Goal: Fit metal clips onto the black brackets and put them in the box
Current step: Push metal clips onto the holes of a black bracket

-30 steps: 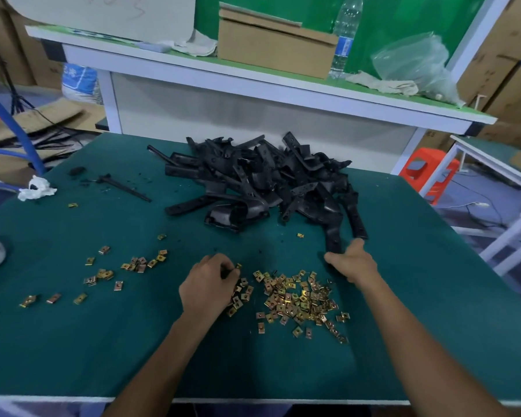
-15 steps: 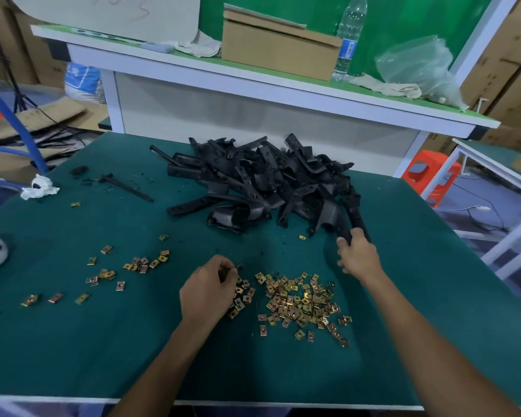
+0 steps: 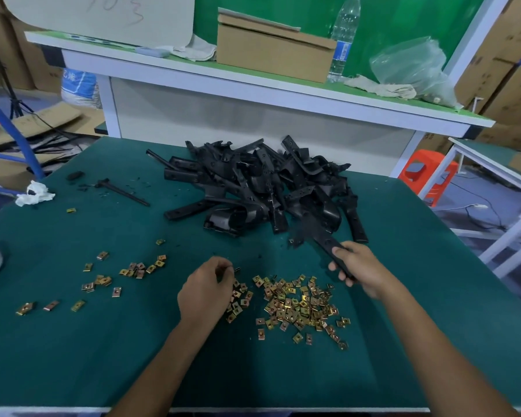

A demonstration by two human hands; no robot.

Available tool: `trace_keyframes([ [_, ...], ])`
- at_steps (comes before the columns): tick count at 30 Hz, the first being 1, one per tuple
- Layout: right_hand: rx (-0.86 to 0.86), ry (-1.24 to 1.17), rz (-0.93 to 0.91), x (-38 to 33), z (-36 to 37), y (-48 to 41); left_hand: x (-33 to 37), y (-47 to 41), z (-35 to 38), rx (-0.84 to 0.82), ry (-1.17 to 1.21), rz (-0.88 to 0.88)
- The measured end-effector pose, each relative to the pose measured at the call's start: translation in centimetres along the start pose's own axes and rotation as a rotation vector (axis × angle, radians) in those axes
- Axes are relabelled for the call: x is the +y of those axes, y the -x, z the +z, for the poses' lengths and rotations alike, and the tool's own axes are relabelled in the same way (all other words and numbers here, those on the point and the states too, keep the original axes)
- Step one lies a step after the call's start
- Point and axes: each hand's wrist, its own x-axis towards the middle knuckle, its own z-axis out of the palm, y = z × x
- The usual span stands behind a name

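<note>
The green desk (image 3: 88, 356) is mostly taken up by a heap of black brackets (image 3: 253, 188), dumped toward the far edge, a bit right of centre. The cardboard box (image 3: 272, 54) is parked up on a second desk (image 3: 253, 85) behind, well apart from both hands.

Nearer the front, the main pile of metal clips (image 3: 298, 305) is spread out flat, brassy-looking, just beside the left hand.

One single bracket (image 3: 325, 242) is held by the right hand (image 3: 363, 269). The grip is clamped round its near end, and the far end is pointed back at the heap, kinda blurred there.

The left hand (image 3: 206, 288) is laid knuckles-up at the left edge of the clip pile, with its fingers curled under. Whether a clip is actually pinched in that grip can't be told, tbh.

A thinner scatter of clips (image 3: 133, 270) is strewn further left, and a crumpled white tissue (image 3: 33, 194) is left by the desk's left edge.
</note>
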Motion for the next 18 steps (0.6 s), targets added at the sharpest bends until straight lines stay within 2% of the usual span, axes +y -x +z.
trace_keyframes([
  [3,0.135,-0.235,-0.013,1.9,0.9,4.1,1.6,-1.2,1.6,-0.040,-0.016,0.187],
  [6,0.227,-0.371,-0.064,5.6,4.7,9.9,4.3,-3.1,4.3,-0.172,-0.089,0.354],
  [8,0.332,-0.344,-0.152,7.2,7.0,12.8,6.1,-4.5,6.3,-0.275,-0.183,0.407],
  [12,0.555,-0.266,-0.311,7.6,8.5,13.8,8.2,-6.7,9.2,-0.374,-0.441,0.458],
  [16,0.672,-0.202,-0.295,8.2,8.7,12.8,9.1,-8.0,10.8,-0.383,-0.626,0.485],
  [18,0.657,-0.193,-0.284,8.6,8.9,12.6,9.4,-8.3,11.3,-0.351,-0.628,0.460],
])
